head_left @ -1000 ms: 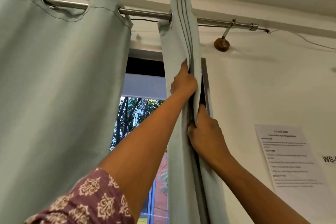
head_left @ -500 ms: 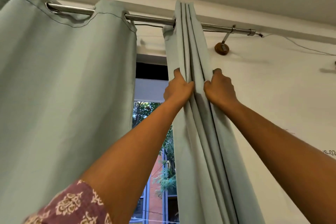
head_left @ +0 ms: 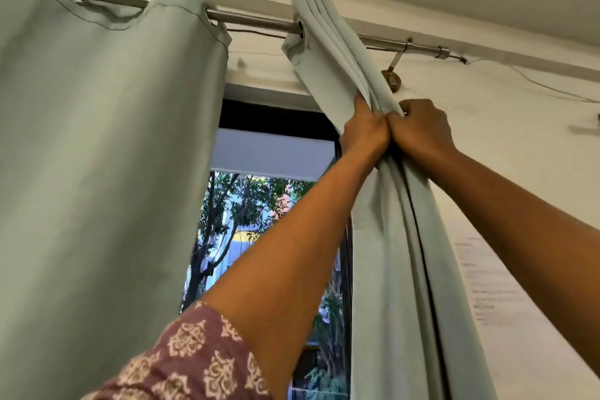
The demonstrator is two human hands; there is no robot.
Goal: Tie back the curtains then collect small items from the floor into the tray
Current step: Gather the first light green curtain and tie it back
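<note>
Two pale green curtains hang from a steel rod (head_left: pixel 253 20). The right curtain (head_left: pixel 396 256) is bunched into narrow folds against the wall. My left hand (head_left: pixel 365 131) and my right hand (head_left: pixel 422 130) squeeze its folds together high up, a little below the rod, with knuckles touching. The left curtain (head_left: pixel 97 156) hangs spread out over the left half of the window. No tray or floor items are in view.
Between the curtains the window (head_left: pixel 266 230) shows trees and buildings outside. A wooden rod bracket (head_left: pixel 391 78) sits on the white wall just above my hands. A printed paper sheet (head_left: pixel 487 279) is stuck to the wall at the right.
My hands have come together and now pinch the right curtain's folds into a tight bundle, pulled toward the wall. One second ago the right hand was lower on the curtain.
</note>
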